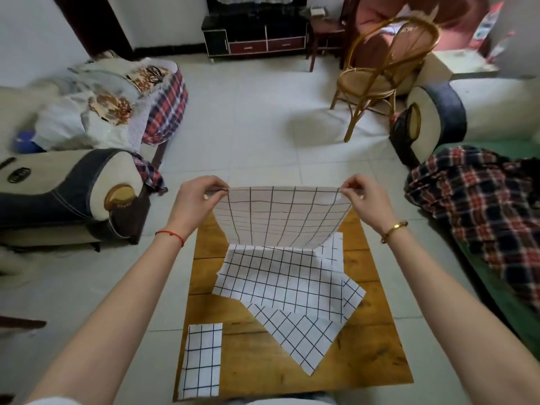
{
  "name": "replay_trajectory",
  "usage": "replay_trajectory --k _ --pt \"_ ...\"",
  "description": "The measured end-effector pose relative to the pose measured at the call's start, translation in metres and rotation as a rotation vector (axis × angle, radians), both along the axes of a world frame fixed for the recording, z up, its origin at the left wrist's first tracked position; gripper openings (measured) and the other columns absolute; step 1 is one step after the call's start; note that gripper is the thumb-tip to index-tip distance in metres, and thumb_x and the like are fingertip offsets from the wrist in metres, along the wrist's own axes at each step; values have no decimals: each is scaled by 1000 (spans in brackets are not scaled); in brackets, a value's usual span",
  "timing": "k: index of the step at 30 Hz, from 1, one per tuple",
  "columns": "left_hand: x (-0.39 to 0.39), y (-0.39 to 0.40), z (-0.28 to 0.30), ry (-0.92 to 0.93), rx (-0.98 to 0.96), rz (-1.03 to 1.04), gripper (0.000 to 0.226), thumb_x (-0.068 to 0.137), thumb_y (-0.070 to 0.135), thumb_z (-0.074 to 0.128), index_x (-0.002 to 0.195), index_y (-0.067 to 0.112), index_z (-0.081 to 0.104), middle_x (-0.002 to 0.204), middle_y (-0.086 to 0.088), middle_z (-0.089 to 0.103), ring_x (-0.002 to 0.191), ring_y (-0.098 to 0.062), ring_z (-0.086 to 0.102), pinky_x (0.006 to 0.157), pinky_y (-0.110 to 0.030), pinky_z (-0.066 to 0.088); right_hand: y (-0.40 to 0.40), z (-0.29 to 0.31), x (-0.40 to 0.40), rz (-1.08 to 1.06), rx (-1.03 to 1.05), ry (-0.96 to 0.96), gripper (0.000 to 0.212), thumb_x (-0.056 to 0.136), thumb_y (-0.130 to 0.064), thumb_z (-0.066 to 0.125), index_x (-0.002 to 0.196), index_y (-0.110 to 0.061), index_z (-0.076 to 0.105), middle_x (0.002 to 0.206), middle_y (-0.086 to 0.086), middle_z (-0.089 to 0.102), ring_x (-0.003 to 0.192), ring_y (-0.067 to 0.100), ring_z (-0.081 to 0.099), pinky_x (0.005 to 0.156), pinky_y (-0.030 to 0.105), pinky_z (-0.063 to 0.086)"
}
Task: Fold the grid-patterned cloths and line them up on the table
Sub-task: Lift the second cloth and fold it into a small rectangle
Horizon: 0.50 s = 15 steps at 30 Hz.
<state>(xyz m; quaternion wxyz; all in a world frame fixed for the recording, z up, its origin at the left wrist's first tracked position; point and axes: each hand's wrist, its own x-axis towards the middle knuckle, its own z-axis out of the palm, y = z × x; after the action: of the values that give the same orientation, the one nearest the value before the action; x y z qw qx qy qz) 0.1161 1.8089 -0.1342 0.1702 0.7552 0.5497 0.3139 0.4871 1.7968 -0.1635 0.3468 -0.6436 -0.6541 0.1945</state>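
Note:
A white cloth with a black grid (280,217) hangs lifted above the far half of the wooden table (371,358). My left hand (198,197) pinches its upper left corner and my right hand (365,197) pinches its upper right corner. Its lower part still lies on the table. Under and around it lie more unfolded grid cloths (304,334), overlapping in a loose pile at the table's middle and right. One folded grid cloth (201,361) lies as a narrow rectangle at the table's near left corner.
A beige and dark sofa (67,197) stands to the left and a bed with a plaid blanket (479,209) to the right. A rattan chair (382,74) stands on the tiled floor beyond the table. A dark TV cabinet (254,36) lines the far wall.

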Motion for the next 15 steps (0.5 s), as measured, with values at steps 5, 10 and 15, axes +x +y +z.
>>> replay_trajectory --k 5,10,15 --pt "3 -9 38 -22 77 3 10 83 12 73 93 12 73 87 4 70 82 -3 65 78 -4 47 -1 41 9 50 104 -15 6 88 -20 65 91 -15 65 84 -8 64 82 9 60 76 21 50" --pt "0 -20 66 21 138 -14 11 83 16 74 95 17 74 87 7 71 84 -1 66 78 -12 51 -12 69 19 115 170 -29 6 87 -18 66 91 -13 65 88 -1 66 83 12 61 74 20 49" --pt "0 -38 90 -13 123 -59 15 81 13 75 95 19 74 90 16 69 90 5 65 80 -5 48 -28 95 28 191 201 -59 3 87 -15 66 90 -15 66 83 -5 65 77 -1 57 67 4 41"
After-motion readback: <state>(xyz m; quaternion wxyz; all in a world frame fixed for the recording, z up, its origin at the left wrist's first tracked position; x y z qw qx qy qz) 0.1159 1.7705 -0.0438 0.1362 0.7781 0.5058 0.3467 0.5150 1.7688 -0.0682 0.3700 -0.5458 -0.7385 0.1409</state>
